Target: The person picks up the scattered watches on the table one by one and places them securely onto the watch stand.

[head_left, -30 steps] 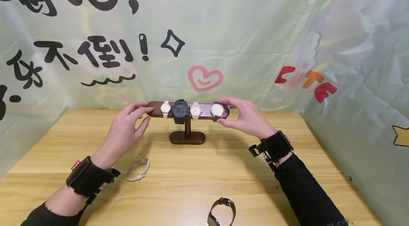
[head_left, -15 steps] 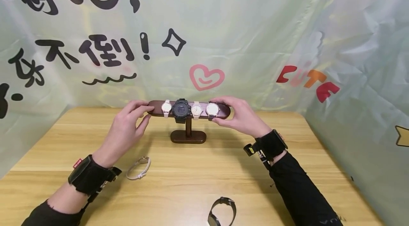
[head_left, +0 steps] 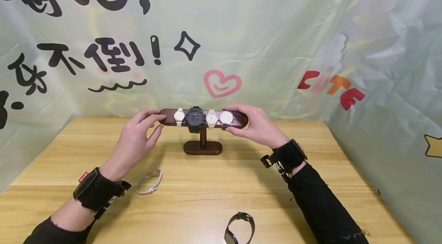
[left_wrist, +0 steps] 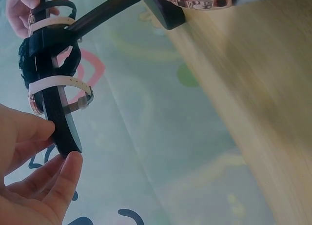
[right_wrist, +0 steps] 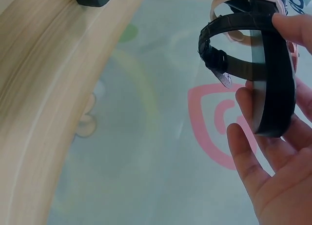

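Both forearms extended forward over the bench [head_left: 214, 182], black sleeves and black wrist mounts on each. Left hand [head_left: 136, 136] raised at the left end of the watch stand [head_left: 203, 136], thumb below and fingertips on top, pinching the bar's rounded end; same pinch confirmed in left wrist view [left_wrist: 63, 137]. Right hand [head_left: 257, 125] curled around the right end of the bar, thumb under and fingers over, gripping the rightmost watch [head_left: 226, 117] on its dark strap [right_wrist: 253, 44].

Stand: dark brown glossy wood, flat oval bar on a short post with oval foot, upright near the bench's rear centre. Four watches wrapped around the bar side by side: small white-strapped one [head_left: 179, 116], bulky matte black one [head_left: 195, 118], small pale-strapped one [head_left: 211, 119], then the round light-dialled one under the right hand, touching its neighbour.

Bench top: light wood, visible grain. Loose pale-strap watch [head_left: 149, 182] lying near the left wrist; loose dark-strap watch [head_left: 239, 228] at the front edge. Backdrop: crinkled pale green sheet with black characters and a pink heart [head_left: 221, 84].
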### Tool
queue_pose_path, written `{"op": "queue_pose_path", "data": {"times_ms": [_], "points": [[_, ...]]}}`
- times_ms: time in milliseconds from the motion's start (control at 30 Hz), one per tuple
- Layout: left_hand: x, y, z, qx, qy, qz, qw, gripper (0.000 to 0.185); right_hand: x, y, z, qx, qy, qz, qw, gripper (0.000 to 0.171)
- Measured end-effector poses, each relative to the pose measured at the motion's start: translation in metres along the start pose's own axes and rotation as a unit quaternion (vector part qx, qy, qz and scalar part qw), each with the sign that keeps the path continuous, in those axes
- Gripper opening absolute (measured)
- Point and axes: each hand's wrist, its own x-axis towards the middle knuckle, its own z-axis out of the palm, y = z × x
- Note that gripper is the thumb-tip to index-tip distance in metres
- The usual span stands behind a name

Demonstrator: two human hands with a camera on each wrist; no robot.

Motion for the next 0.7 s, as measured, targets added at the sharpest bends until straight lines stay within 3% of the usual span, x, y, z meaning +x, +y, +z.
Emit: {"op": "queue_pose_path", "data": {"times_ms": [700], "points": [[0.000, 0.000, -0.003, 0.001, -0.013, -0.004, 0.9999, 0.030, -0.015, -0.002, -0.005, -0.025, 0.016, -0.014, 0.999, 0.060]]}}
